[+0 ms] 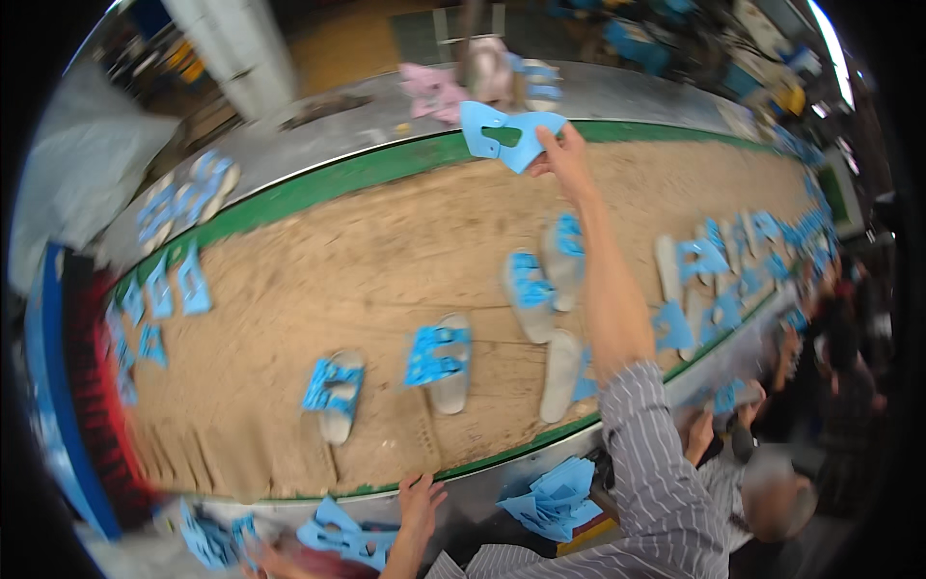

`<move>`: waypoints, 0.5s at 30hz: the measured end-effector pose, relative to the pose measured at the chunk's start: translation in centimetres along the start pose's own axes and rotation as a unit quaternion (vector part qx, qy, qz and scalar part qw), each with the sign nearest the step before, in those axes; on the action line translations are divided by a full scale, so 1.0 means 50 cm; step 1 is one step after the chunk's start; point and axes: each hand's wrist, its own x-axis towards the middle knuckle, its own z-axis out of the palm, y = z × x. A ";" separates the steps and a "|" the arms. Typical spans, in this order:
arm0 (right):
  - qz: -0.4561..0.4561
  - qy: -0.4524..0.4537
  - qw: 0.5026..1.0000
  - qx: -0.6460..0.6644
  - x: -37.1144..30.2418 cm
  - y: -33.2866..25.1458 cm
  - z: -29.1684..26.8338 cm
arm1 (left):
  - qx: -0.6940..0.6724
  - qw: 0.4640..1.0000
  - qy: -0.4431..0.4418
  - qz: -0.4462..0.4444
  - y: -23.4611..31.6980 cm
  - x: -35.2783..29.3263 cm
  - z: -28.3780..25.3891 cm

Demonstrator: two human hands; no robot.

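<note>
my right hand [562, 159], arm [617, 299] outstretched over the belt [376, 256], pinches a blue cutout [531, 130] by its far edge. i spread my left hand [419, 504] at its near edge.

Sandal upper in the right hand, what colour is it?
The sandal upper in the right hand is light blue, seen in the head view.
</note>
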 end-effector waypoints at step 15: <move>0.148 -0.603 0.747 -0.237 -1.056 0.108 1.117 | -0.042 0.980 0.087 0.172 -0.035 0.100 0.078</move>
